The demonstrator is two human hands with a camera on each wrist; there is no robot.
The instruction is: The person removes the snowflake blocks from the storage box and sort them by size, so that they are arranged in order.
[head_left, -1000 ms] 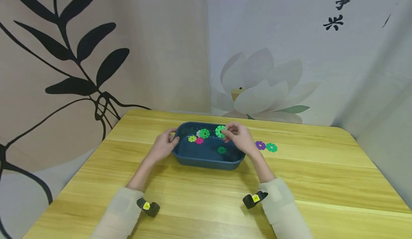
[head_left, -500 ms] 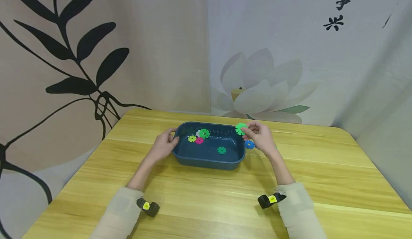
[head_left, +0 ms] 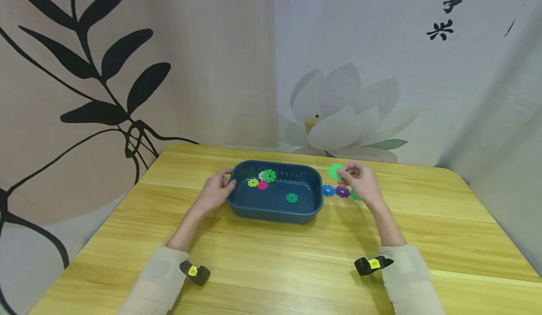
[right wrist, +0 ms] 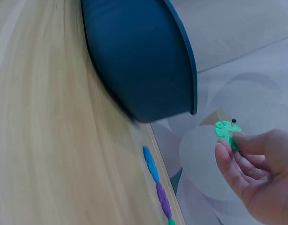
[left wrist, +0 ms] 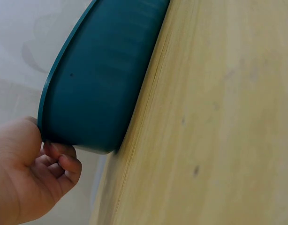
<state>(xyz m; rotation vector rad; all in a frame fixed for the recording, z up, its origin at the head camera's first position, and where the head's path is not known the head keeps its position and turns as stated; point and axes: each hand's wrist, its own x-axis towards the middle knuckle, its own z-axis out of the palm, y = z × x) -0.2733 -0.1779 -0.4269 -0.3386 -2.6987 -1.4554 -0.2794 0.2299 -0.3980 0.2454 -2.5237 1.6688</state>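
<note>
My left hand (head_left: 214, 190) grips the left end of a dark blue plastic basin (head_left: 271, 214); in the left wrist view its thumb and curled fingers (left wrist: 64, 159) are at the rim. My right hand (head_left: 362, 183) pinches a bright green notched disc (head_left: 336, 171) between thumb and fingers, raised above the table right of the basin. Below it a blue notched disc (head_left: 328, 190), a purple one (head_left: 342, 192) and a teal-green one (head_left: 354, 195) lie in a row, the last partly hidden by the hand.
Inside the basin are a green disc (head_left: 268, 176), a pink disc (head_left: 262, 185), a yellow disc (head_left: 252, 182), a partly covered white one and a separate dark green disc (head_left: 291, 197). The wooden table (head_left: 262, 263) ends at a printed curtain (head_left: 228, 70) behind.
My right hand has carried the bright green disc from over the basin out to the right, past its rim. The blue disc has come into view. The left hand stays at the basin.
</note>
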